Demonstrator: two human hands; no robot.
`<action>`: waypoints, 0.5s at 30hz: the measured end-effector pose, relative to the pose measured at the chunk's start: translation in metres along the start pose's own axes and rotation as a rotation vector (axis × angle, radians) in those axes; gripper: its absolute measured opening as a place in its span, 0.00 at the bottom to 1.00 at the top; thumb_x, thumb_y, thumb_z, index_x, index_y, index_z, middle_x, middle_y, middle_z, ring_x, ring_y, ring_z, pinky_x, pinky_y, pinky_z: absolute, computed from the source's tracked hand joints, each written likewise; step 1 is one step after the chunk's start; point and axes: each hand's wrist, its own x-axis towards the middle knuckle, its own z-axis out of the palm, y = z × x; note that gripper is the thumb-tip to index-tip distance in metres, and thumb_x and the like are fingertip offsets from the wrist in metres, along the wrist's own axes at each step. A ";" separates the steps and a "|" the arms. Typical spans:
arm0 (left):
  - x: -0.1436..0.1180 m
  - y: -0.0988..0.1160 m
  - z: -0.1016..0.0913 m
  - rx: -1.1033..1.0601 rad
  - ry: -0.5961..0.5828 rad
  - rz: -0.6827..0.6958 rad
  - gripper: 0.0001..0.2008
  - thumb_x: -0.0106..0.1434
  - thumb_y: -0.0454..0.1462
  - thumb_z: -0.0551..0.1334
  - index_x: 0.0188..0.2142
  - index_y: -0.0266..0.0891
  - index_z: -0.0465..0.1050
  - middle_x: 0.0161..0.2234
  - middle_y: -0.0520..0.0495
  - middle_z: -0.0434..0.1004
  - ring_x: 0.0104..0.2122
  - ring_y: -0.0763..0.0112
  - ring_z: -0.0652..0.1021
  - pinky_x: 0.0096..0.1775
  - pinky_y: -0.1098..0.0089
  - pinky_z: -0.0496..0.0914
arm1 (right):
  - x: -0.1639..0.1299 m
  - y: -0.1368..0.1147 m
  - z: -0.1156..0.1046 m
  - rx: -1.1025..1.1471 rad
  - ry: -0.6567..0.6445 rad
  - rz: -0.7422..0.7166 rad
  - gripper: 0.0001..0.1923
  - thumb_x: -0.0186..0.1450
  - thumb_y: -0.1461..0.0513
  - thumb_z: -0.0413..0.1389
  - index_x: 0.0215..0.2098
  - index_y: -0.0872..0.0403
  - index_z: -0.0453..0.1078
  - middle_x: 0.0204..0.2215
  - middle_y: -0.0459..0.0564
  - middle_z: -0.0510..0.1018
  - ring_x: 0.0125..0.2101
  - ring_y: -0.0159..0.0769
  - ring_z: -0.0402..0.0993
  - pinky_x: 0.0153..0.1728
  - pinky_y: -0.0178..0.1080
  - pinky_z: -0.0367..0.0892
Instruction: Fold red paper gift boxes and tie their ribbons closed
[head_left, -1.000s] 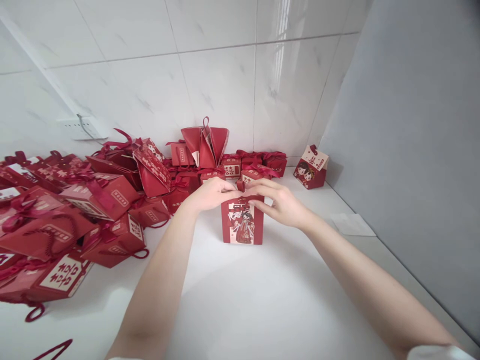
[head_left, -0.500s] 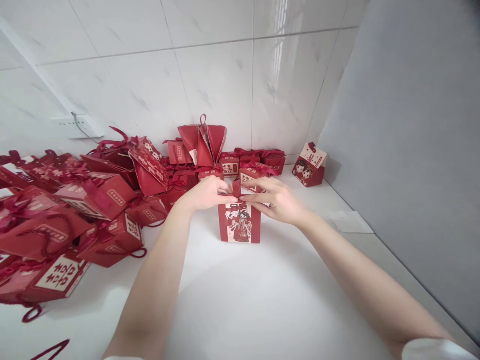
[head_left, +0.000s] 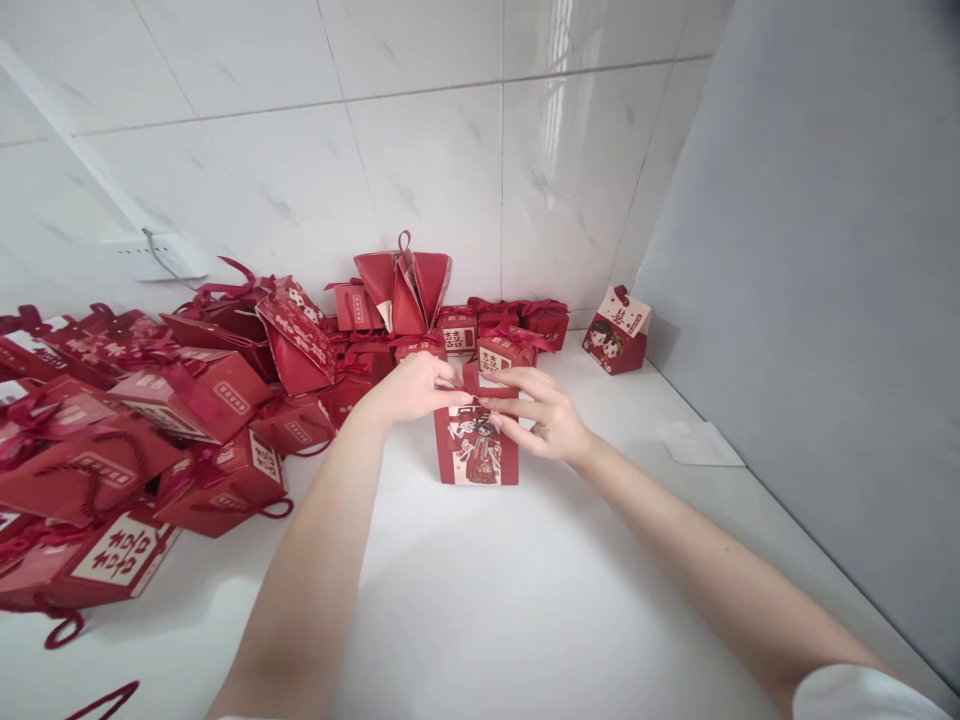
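A red gift box (head_left: pixel 481 462) with a printed figure in a robe on its front stands upright on the white tabletop. A red ribbon loop (head_left: pixel 471 378) rises from its top. At the top left edge, my left hand (head_left: pixel 417 386) is closed, thumb in front and fingers behind. My right hand (head_left: pixel 546 412) holds the top right edge, with its fingers on both sides of the ribbon and the lower ones against the front. The fingertips partly hide the box's top and the ribbon's base.
Red gift boxes (head_left: pixel 225 395) with ribbons and cords are heaped at the left. Several smaller boxes (head_left: pixel 504 349) stand behind my hands. A house-shaped box (head_left: pixel 616 338) sits at the back right, near a white paper (head_left: pixel 701 444) and a grey panel (head_left: pixel 825 300). A tiled wall (head_left: pixel 427 180) closes the back.
My right hand's lower fingers have spread and slid down over the box's front. My left hand keeps its place, and the box has barely moved.
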 end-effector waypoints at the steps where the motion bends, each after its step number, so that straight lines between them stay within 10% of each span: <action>1: 0.000 0.000 -0.001 -0.002 -0.005 -0.003 0.09 0.54 0.41 0.67 0.27 0.36 0.78 0.23 0.49 0.75 0.26 0.68 0.74 0.29 0.69 0.66 | 0.000 -0.001 0.000 -0.014 -0.014 -0.008 0.11 0.66 0.60 0.57 0.46 0.49 0.77 0.52 0.54 0.77 0.52 0.45 0.73 0.50 0.51 0.70; 15: -0.005 0.018 0.003 0.212 -0.059 0.076 0.13 0.59 0.46 0.64 0.29 0.37 0.77 0.24 0.51 0.71 0.24 0.73 0.69 0.26 0.71 0.59 | 0.031 -0.023 -0.022 0.132 -0.295 0.425 0.06 0.65 0.60 0.57 0.31 0.52 0.67 0.29 0.45 0.73 0.29 0.33 0.69 0.32 0.36 0.63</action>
